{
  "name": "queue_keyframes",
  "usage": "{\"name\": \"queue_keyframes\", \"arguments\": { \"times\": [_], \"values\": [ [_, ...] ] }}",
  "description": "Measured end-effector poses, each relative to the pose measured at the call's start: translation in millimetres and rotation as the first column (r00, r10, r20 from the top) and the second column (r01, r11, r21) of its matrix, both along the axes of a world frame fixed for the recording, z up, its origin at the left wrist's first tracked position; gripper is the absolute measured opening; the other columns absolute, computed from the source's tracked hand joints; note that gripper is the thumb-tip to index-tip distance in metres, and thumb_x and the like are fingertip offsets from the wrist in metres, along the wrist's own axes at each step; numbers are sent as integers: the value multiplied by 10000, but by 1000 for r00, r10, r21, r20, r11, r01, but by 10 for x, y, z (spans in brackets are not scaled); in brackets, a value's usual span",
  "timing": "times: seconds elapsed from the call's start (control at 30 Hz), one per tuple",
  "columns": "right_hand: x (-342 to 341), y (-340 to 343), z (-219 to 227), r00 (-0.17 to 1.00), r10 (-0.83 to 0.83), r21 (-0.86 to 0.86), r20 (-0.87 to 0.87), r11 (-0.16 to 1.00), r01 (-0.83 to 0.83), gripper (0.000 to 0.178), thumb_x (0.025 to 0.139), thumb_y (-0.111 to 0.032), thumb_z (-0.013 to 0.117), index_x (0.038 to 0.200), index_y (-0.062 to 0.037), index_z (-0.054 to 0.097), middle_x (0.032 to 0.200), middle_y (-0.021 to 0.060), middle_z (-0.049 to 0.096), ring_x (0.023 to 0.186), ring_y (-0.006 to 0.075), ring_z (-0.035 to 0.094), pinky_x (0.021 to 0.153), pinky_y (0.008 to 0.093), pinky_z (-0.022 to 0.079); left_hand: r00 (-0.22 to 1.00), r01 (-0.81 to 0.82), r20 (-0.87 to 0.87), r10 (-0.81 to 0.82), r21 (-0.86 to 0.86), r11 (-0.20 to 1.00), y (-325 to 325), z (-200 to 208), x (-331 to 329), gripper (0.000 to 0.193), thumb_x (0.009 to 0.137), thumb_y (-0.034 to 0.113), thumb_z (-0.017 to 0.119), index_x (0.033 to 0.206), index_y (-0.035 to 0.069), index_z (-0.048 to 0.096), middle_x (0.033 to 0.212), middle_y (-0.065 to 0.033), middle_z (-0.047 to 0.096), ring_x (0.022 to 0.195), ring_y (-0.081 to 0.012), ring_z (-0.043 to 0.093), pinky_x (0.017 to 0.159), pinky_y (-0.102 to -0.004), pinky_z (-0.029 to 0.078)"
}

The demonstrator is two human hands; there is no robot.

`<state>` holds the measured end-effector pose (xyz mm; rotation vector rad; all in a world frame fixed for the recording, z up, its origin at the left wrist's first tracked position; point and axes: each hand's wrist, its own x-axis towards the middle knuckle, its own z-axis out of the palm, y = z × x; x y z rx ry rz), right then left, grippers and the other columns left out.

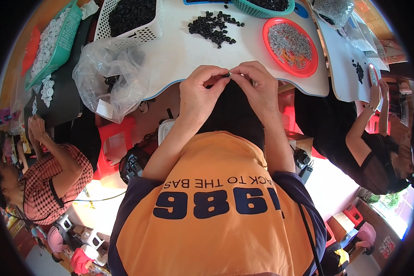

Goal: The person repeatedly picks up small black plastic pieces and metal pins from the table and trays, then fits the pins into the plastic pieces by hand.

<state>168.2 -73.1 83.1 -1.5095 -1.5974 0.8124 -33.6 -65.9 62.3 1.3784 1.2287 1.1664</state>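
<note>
Pinching a small, dark, shiny part in the left hand's grip, at the table's near edge; right hand close against it, cannot tell whether grasping too. At the far left corner, a perforated white basket of black pieces; at the far edge, a green basket, likewise filled; by the right edge, a red tray of grey parts.

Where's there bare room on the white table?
On the white table: the wide patch between the loose black pieces and the left hand and right hand, and the strip from those pieces left to the white basket. A narrower gap lies toward the red tray. Crowded: the far edge, with the green basket, and the left corner, by the plastic bag.
</note>
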Motion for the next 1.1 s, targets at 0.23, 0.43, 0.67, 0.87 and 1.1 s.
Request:
{"name": "queue_keyframes", "arguments": {
  "times": [0.23,0.43,0.67,0.87,1.1],
  "values": [
    [-225,-104,-147,996,-9,162,84,987,-5,202,1080,-118,901,1275,-88,943,1223,83,857,1079,252,809,932,391,652,969,-25,237,72,-197,980,-6,-218,-70,295,1013,-49,938,1296,-3,872,1159,-70,896,1024,-129,855,928,-292,698],
    [-198,161,-470,941,58,-114,-334,988,-101,242,1164,-190,829,1344,-56,921,1214,87,860,1046,220,805,953,386,633,869,19,477,131,-296,955,-61,-411,-287,278,1029,-95,911,1298,-58,851,1167,-109,870,1008,-152,833,942,-313,725],
    [-217,1018,-1421,974,52,181,221,979,-93,250,1114,-116,838,1354,-81,896,1204,139,819,1047,334,797,942,443,641,813,46,563,149,-317,947,-121,-280,-651,274,1070,-71,878,1340,-46,843,1174,-118,842,1037,-212,851,937,-370,735],
    [-474,1265,-1699,884,118,268,451,928,-261,211,1073,-115,856,1279,-78,881,1231,142,781,1121,387,779,968,488,646,784,30,588,200,-357,934,-140,-290,-1121,261,1099,-32,874,1359,-37,840,1203,-111,854,1046,-219,851,950,-371,717],
    [-814,848,-1470,996,88,-17,3,996,-88,163,1108,-107,853,1253,-47,896,1162,100,866,996,245,797,944,383,640,697,76,688,204,-353,933,-108,-394,-1354,265,1110,-26,866,1374,-23,839,1225,-114,861,1075,-216,850,985,-373,720]
  ]
}}
